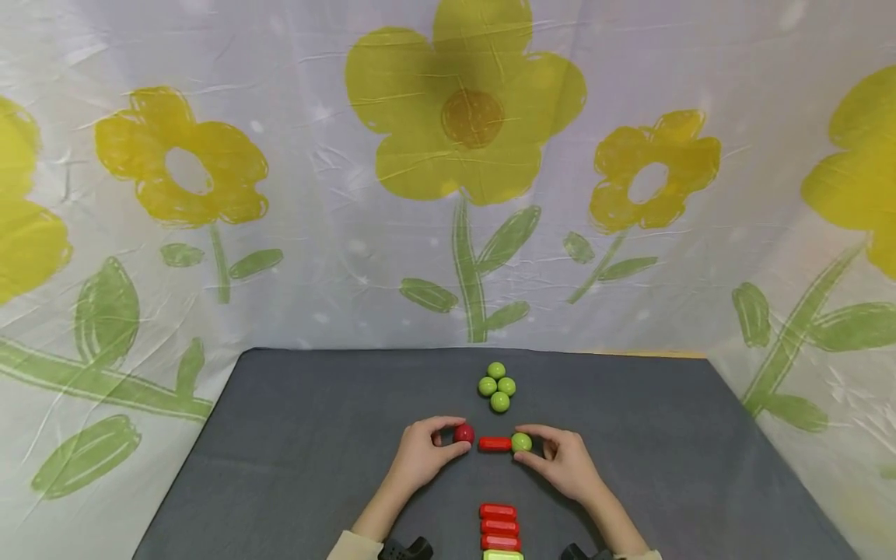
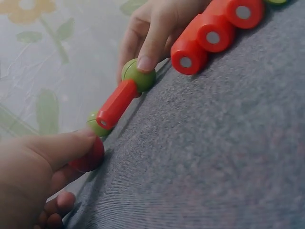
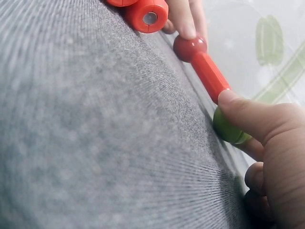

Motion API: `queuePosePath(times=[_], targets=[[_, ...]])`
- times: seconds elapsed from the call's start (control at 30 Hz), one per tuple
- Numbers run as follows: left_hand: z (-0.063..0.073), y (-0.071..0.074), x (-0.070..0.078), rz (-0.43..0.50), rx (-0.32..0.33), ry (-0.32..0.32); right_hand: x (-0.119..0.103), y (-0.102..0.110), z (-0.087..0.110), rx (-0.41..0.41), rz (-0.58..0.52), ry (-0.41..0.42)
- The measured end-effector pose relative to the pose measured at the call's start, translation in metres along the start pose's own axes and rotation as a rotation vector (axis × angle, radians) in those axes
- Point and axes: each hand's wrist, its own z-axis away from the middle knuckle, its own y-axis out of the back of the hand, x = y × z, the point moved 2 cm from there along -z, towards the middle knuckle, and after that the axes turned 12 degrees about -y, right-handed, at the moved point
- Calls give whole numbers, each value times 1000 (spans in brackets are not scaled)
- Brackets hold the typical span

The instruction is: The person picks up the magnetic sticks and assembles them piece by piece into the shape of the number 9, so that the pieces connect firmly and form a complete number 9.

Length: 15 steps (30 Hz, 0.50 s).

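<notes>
Between thumb and fingers, my left hand (image 1: 423, 453) pinches a dark red ball (image 1: 464, 434) just above the grey cloth. My right hand (image 1: 565, 460) pinches a green ball (image 1: 521, 442). A red rod (image 1: 495, 444) with flat facets touches that green ball at its right end. In the head view a small gap parts the rod's left end from the red ball. The left wrist view shows a pale round disc on the rod's near end (image 2: 106, 120). My other fingers are curled back from the balls.
Several green balls (image 1: 496, 371) sit grouped behind the hands. Several red rods (image 1: 500, 526) lie side by side in front, with a yellow-green rod (image 1: 502, 555) cut off by the frame edge. Grey cloth (image 1: 315, 451) covers the table, and a flower-printed sheet (image 1: 315, 233) hangs behind.
</notes>
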Motion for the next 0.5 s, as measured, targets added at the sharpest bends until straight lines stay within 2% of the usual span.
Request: queuePosePath(times=[0.3,0.5], targets=[[3,-1,1,-22,-9,-5,-1,-2,-1,17,-4,-54],[2,-5,0,-38,-12,-22,-2,0,-2,34,8,-54]])
